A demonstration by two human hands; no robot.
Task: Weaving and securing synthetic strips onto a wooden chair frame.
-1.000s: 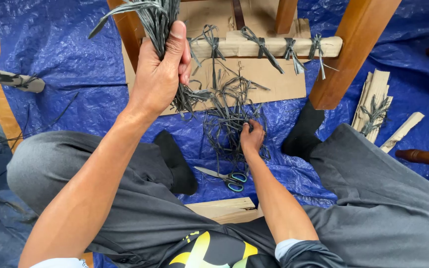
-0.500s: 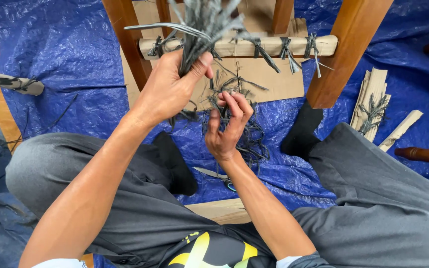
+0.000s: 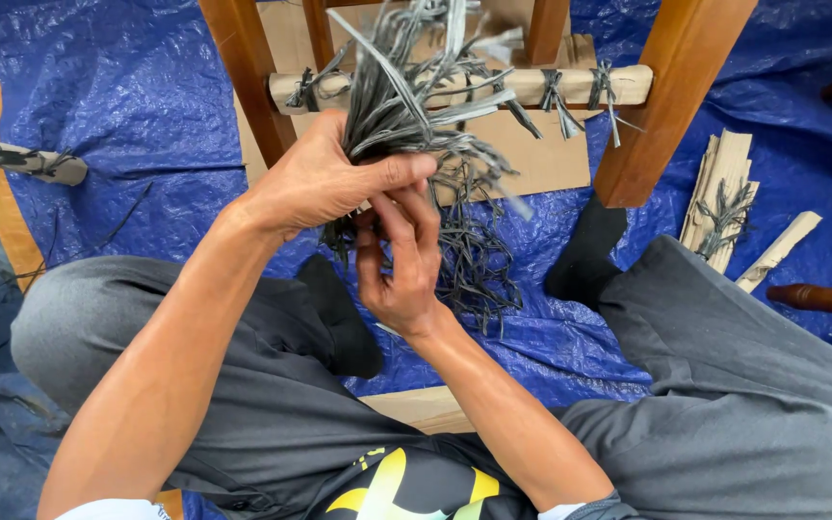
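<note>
Right hand (image 3: 399, 258) now raised — fingers at left hand's (image 3: 325, 178) strip bundle (image 3: 414, 96).

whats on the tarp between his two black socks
In the head view, a loose tangle of grey strips lies on the blue tarp between the left sock and the right sock, partly hidden by the right hand.

Both forearms reach forward. The left hand (image 3: 325, 178) is clenched, thumb pointing right. The right hand (image 3: 399, 260) is raised just below it, palm up, fingers seemingly pinched beneath the left thumb.
</note>
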